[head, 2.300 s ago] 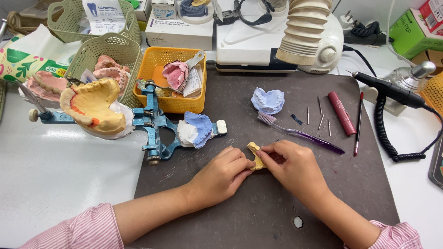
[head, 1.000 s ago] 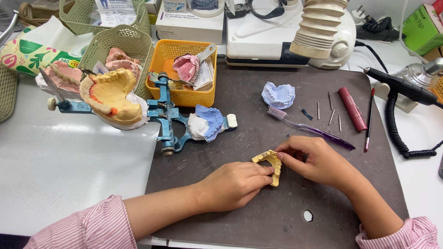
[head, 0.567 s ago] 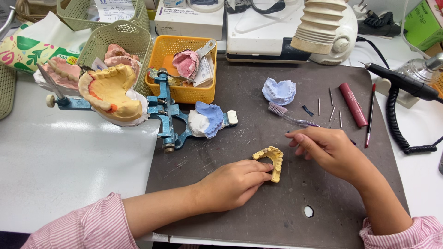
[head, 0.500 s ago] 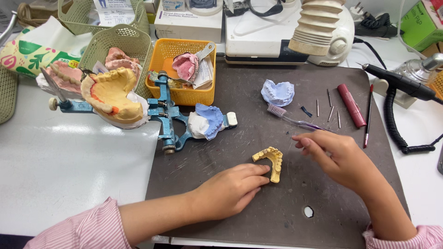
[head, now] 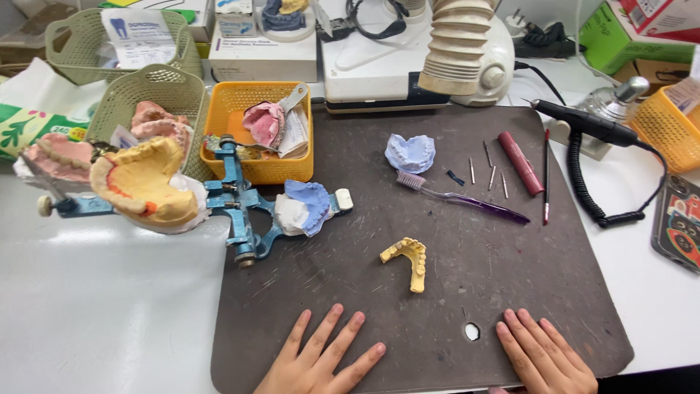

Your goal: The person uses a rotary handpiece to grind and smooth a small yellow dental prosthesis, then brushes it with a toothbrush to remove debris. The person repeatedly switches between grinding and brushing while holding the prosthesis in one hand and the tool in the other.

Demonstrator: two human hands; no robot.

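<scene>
Hands flat on the dark mat (head: 510,292), both of them, palms down at its near edge. The left hand (head: 317,365) has its fingers (head: 332,332) spread and released, holding nothing; the right hand (head: 547,361) lies the same way, fingers (head: 521,339) loose and straight, empty too. Yellow dental cast (head: 407,261) sits alone on the mat, beyond both hands and between them, a little nearer the left hand's fingertips but touching neither. A small white spot (head: 472,332) shows on the mat between the cast and the right hand. Farther from the cast, toward the back of the mat, a purple toothbrush (head: 459,195) lies slantwise, with a pale blue impression (head: 410,152) just behind its bristles. Off to the cast's left, a blue articulator (head: 237,204) carries a large yellow jaw model (head: 142,186), reaching over the mat's edge onto the white counter (head: 102,306).
</scene>
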